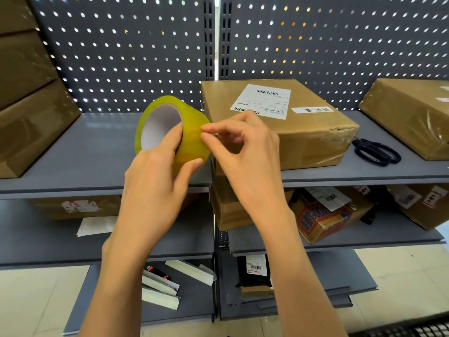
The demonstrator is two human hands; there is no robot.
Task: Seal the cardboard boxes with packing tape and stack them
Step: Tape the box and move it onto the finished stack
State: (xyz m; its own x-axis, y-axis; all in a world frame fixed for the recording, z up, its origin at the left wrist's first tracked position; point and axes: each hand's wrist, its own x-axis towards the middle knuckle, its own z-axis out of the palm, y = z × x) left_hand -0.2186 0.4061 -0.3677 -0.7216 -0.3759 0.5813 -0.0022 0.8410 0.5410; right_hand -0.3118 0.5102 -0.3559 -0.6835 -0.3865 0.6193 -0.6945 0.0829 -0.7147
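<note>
My left hand (159,176) grips a yellow roll of packing tape (167,105) held up in front of the top shelf, fingers through its white core and thumb under its outer face. My right hand (245,152) touches the roll's outer face with fingertip and thumb, picking at the tape surface; whether it has hold of the tape end I cannot tell. Just behind my right hand a flat cardboard box (303,132) with a white shipping label lies on the top shelf (92,152). Another taped box (410,113) lies at the far right.
Black scissors (375,152) lie on the shelf between the two boxes. Stacked boxes (29,113) stand at the left edge. A perforated grey back panel (136,49) closes the shelf behind. Lower shelves hold more boxes (325,215), a white sheet and small packages.
</note>
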